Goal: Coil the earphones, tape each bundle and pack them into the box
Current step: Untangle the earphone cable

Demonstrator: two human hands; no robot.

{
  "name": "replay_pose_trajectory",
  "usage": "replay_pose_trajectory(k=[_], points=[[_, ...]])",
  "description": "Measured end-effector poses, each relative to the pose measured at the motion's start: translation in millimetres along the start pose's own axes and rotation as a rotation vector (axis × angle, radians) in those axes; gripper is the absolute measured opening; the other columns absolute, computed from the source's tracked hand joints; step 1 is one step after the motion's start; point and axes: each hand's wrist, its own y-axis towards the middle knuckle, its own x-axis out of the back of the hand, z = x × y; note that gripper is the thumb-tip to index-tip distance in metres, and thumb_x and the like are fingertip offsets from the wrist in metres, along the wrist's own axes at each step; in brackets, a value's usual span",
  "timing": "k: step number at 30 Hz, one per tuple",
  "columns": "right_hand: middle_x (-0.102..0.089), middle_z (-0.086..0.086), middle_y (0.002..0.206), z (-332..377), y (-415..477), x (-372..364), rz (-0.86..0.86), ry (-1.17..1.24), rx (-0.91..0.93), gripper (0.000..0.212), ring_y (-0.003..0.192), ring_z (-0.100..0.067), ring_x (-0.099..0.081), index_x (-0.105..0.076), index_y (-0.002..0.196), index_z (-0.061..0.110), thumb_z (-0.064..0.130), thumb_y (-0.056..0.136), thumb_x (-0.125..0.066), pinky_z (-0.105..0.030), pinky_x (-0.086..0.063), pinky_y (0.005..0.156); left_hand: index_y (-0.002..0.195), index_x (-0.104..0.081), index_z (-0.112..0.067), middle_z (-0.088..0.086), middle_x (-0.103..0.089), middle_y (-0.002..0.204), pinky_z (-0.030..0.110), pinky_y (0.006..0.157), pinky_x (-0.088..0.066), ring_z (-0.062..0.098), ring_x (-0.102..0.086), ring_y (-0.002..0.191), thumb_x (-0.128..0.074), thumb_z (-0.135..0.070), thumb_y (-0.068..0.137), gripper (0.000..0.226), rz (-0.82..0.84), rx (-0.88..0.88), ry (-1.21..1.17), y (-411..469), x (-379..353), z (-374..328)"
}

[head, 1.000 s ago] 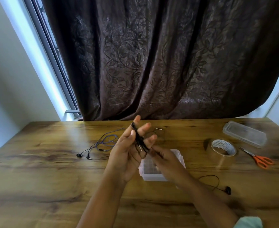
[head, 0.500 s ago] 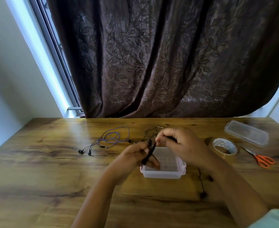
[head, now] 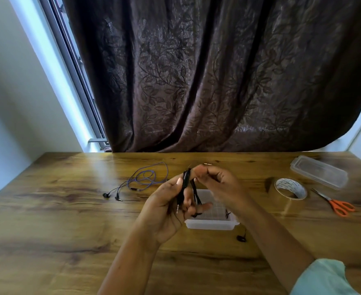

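My left hand (head: 171,207) holds a partly coiled black earphone cable (head: 185,188) wound over its fingers, the jack plug hanging down by the palm. My right hand (head: 215,184) pinches the cable's free strand just right of the coil, above the clear plastic box (head: 211,224). One black earbud (head: 241,238) lies on the table below the right wrist. A purple earphone (head: 143,180) lies loosely looped on the table to the left. The roll of clear tape (head: 290,189) stands to the right of the box.
The box's clear lid (head: 319,172) lies at the far right of the wooden table (head: 69,220). Orange-handled scissors (head: 337,204) lie beside the tape. A dark curtain (head: 218,71) hangs behind the table's back edge.
My left hand has turned palm-up with the coil over its fingers. My right hand has carried the strand across the coil, from below the box up to above it.
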Motion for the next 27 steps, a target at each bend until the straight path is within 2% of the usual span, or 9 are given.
replay_pose_trajectory(k=[4,8,11,13,15,18,22,24,27], points=[[-0.071,0.006,0.084,-21.5,-6.2,-15.2,-0.014,-0.092,-0.005,0.022,0.087,-0.017,-0.067,-0.069,0.08,0.033,0.024,0.095,-0.055,-0.042,-0.05,0.088,0.127,-0.051,-0.007,0.0,-0.066,0.071,0.033,0.076,-0.058,0.008,-0.056,0.047,-0.045,-0.019,0.089,0.041,-0.232,-0.161,-0.021,8.8,-7.2,-0.7],[-0.07,-0.008,0.089,-30.6,-20.8,-24.4,0.136,-0.344,0.007,0.024,0.088,-0.028,-0.064,-0.065,0.077,0.037,0.03,0.096,-0.051,-0.052,-0.049,0.085,0.13,-0.048,-0.015,0.002,-0.073,0.094,0.031,0.079,-0.056,0.007,-0.054,0.046,-0.035,-0.014,0.096,0.037,-0.39,-0.292,0.07,14.8,1.8,-8.9],[-0.07,-0.001,0.09,-29.0,-30.2,-23.6,0.188,-0.488,-0.006,0.021,0.086,-0.02,-0.065,-0.067,0.083,0.034,0.035,0.096,-0.051,-0.047,-0.05,0.081,0.135,-0.041,-0.026,0.002,-0.072,0.105,0.026,0.068,-0.057,0.01,-0.062,0.057,-0.034,-0.013,0.099,0.039,-0.488,-0.356,0.273,13.5,14.1,-18.1],[-0.069,0.007,0.087,-16.8,-33.1,-17.4,0.202,-0.574,0.033,0.023,0.082,-0.007,-0.063,-0.067,0.088,0.028,0.038,0.097,-0.049,-0.032,-0.052,0.075,0.131,-0.041,-0.034,0.0,-0.072,0.104,0.025,0.066,-0.055,0.013,-0.065,0.064,-0.034,-0.013,0.1,0.038,-0.511,-0.337,0.497,9.9,19.5,-20.8],[-0.062,0.016,0.075,1.9,-33.2,-9.5,0.225,-0.704,0.081,0.022,0.074,0.005,-0.057,-0.061,0.08,0.033,0.038,0.097,-0.048,-0.015,-0.043,0.06,0.113,-0.053,-0.033,0.001,-0.072,0.095,0.034,0.074,-0.055,0.015,-0.065,0.07,-0.036,-0.012,0.1,0.03,-0.531,-0.28,0.771,5.4,23.6,-19.6],[-0.057,0.017,0.069,28.2,-28.1,2.2,0.229,-0.82,0.162,0.02,0.07,0.005,-0.053,-0.064,0.082,0.034,0.038,0.095,-0.049,-0.014,-0.035,0.054,0.092,-0.056,-0.012,-0.001,-0.066,0.078,0.055,0.084,-0.05,0.017,-0.06,0.075,-0.041,-0.008,0.098,0.017,-0.553,-0.089,1.061,-0.5,28.6,-14.9],[-0.064,0.015,0.073,48.3,-9.3,13.0,0.141,-0.727,0.276,0.014,0.069,-0.002,-0.059,-0.072,0.087,0.026,0.032,0.091,-0.06,-0.017,-0.044,0.057,0.105,-0.049,0.004,0.001,-0.059,0.056,0.04,0.066,-0.053,0.017,-0.054,0.05,-0.034,-0.004,0.1,0.018,-0.317,0.104,0.904,-3.0,10.8,-10.4],[-0.068,0.008,0.074,50.5,1.9,16.5,0.078,-0.632,0.326,0.01,0.066,-0.011,-0.061,-0.072,0.085,0.027,0.032,0.088,-0.064,-0.031,-0.05,0.057,0.109,-0.049,0.008,0.005,-0.05,0.05,0.031,0.068,-0.055,0.022,-0.045,0.043,-0.034,-0.007,0.1,0.023,-0.254,0.094,0.75,-5.5,0.1,-8.7],[-0.07,-0.001,0.076,44.3,14.8,13.2,0.014,-0.447,0.337,0.01,0.068,-0.028,-0.063,-0.073,0.08,0.025,0.031,0.085,-0.067,-0.046,-0.054,0.062,0.118,-0.057,0.003,0.005,-0.037,0.042,0.039,0.07,-0.057,0.016,-0.028,0.035,-0.04,-0.016,0.091,0.038,-0.171,0.063,0.468,-8.2,-11.0,-12.7]])
